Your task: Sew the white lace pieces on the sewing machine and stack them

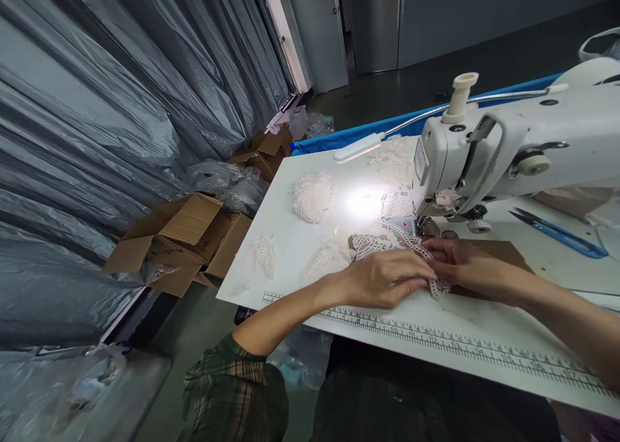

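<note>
Big grey plastic sheeting [97, 106] hangs all down the left side, with open cardboard boxes [181, 242] on the floor under it and a couple more further back. The white table [484, 338] fills the right half, with a ruler strip [436, 338] printed along the near edge. On it sits the white sewing machine [508, 151], its head pointing left, and a thin gooseneck lamp [358, 148] throws a bright spot onto the tabletop in front of it.

There's a brown piece of cloth [504, 251] lying flat under the needle area, partly covered by the hands. A pile of white lace [312, 196] sits further up the table, and smaller lace bits are scattered near the left edge. Blue scissors [562, 235] lie off to the right, past the machine.

The lace strip [411, 242] runs from just in front of the presser foot down toward the near edge, right between the two hands. Left hand [382, 277] lies palm down on it, fingers curled and pressing the strip to the table. Right hand [465, 264] is touching the left one's fingertips, fingers pinched on the strip and cloth. Left sleeve is plaid [232, 390].
</note>
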`<state>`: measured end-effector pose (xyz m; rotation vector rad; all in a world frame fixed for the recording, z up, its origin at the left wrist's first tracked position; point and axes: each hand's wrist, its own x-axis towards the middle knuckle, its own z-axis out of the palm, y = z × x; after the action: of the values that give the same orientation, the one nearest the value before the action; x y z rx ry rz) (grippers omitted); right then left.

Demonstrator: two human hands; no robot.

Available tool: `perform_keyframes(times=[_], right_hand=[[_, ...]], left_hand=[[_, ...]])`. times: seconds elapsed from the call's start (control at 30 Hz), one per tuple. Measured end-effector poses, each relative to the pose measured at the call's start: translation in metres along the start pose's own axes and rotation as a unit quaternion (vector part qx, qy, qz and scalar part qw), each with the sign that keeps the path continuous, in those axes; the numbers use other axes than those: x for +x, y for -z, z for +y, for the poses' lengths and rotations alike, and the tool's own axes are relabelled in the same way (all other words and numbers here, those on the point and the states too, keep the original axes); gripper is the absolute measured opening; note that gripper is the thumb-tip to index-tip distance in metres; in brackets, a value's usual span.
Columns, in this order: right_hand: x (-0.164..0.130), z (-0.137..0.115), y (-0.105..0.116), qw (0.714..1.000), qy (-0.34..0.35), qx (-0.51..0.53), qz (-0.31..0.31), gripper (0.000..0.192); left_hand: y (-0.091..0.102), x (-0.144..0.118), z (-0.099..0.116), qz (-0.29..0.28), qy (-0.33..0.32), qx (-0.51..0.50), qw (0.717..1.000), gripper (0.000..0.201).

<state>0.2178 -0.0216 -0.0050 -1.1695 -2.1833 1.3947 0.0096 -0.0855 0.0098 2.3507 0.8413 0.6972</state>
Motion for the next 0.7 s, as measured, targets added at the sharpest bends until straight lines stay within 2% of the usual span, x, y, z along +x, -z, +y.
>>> perform_keyframes(times=[0.07, 0.1, 0.13, 0.17, 0.23, 0.33, 0.47, 0.57, 0.63, 0.7], right_hand=[[0.002, -0.005, 0.002, 0.996, -0.034, 0.045, -0.069, 0.038], [0.003, -0.007, 0.003, 0.992, -0.052, 0.06, -0.101, 0.037], [0.005, -0.007, 0.005, 0.991, -0.057, 0.053, -0.106, 0.035], [0.008, -0.007, 0.007, 0.994, -0.059, 0.024, -0.093, 0.035], [0.012, -0.004, 0.011, 0.997, -0.05, -0.061, -0.024, 0.037], [0.015, 0.005, 0.012, 0.988, -0.05, -0.131, 0.065, 0.045], [0.009, 0.01, 0.012, 0.987, -0.102, -0.101, 0.068, 0.045], [0.005, 0.006, 0.012, 0.983, -0.104, -0.114, 0.1, 0.038], [0.004, 0.002, 0.012, 0.979, -0.124, -0.107, 0.119, 0.038], [0.005, 0.001, 0.012, 0.981, -0.127, -0.089, 0.118, 0.04]], left_hand=[[0.007, 0.001, -0.017, 0.036, 0.014, 0.037, 0.999, 0.029], [0.01, 0.002, -0.025, 0.036, 0.019, 0.059, 0.997, 0.029], [0.013, 0.003, -0.033, 0.023, 0.021, 0.085, 0.996, 0.029], [0.016, 0.005, -0.041, 0.007, 0.021, 0.115, 0.993, 0.03], [0.018, 0.007, -0.055, -0.014, 0.021, 0.183, 0.983, 0.032], [0.019, 0.008, -0.068, -0.009, 0.026, 0.249, 0.968, 0.043], [0.015, 0.003, -0.065, -0.011, 0.023, 0.255, 0.967, 0.071], [0.014, 0.0, -0.056, -0.027, 0.029, 0.242, 0.969, 0.084], [0.018, 0.0, -0.054, -0.017, 0.045, 0.224, 0.973, 0.078], [0.025, 0.001, -0.056, 0.054, 0.075, 0.211, 0.973, 0.046]])
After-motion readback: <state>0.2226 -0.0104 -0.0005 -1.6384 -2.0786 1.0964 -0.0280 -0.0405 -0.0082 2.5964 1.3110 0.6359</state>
